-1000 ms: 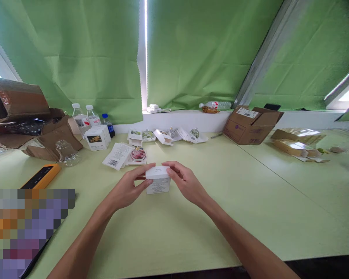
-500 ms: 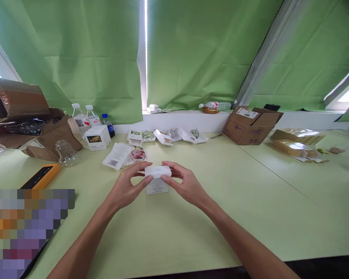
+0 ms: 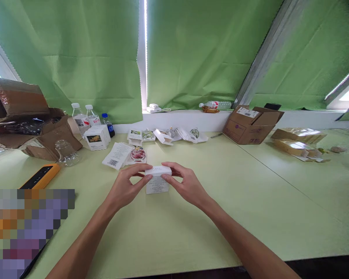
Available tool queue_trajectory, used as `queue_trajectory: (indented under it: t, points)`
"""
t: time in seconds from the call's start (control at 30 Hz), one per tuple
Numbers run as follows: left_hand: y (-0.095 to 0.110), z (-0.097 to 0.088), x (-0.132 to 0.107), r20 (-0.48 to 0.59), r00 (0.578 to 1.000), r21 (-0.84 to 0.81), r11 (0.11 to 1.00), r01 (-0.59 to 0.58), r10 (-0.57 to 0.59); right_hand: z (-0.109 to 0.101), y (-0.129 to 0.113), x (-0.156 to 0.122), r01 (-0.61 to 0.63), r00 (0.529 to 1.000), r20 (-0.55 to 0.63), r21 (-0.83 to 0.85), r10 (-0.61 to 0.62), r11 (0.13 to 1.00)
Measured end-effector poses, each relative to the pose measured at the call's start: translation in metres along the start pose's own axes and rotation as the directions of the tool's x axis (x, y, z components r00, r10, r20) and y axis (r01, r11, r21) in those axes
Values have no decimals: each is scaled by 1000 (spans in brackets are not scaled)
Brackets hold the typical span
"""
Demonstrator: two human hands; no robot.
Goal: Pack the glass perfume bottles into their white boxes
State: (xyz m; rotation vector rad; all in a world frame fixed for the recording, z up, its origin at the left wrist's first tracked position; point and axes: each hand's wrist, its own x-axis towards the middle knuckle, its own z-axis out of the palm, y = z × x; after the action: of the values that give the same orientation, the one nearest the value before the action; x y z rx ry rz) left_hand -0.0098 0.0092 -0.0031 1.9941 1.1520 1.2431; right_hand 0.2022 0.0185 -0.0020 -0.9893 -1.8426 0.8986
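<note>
A small white box with grey print on its front stands upright on the pale green table. My left hand grips its left top edge between thumb and fingers. On the opposite side, my right hand pinches the right top edge the same way. The box's top looks closed. Just behind my left hand lies an opened white carton with a barcode, beside a round glass bottle with red contents.
Opened small cartons with round glass bottles line the back. A white box, plastic bottles, a clear jar and an orange-black power strip are left. Cardboard boxes stand at both sides. A pixelated patch covers the lower left.
Almost nothing differs. Both hands stay on the white box, with only a very slight shift of the fingers along its top edge.
</note>
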Motion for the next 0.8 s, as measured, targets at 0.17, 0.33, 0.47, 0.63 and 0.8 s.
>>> queue_trajectory:
  t: [0.17,0.33,0.47,0.63,0.8]
  points:
    - [-1,1,0,-26,1000,-15,1000,12,-13,0,0,1,-13,1000,-2,0,13,1000]
    - [-2,2,0,-32,999,-20,1000,12,-12,0,0,0,-18,1000,0,7,18,1000]
    - [-1,2,0,-34,999,-19,1000,10,-11,1,0,0,-21,1000,1,-1,21,1000]
    - [-1,2,0,-34,999,-11,1000,18,-18,1,0,0,-25,1000,3,-6,25,1000]
    - [0,2,1,-30,999,-10,1000,29,-29,1,-1,-1,-21,1000,2,-8,21,1000]
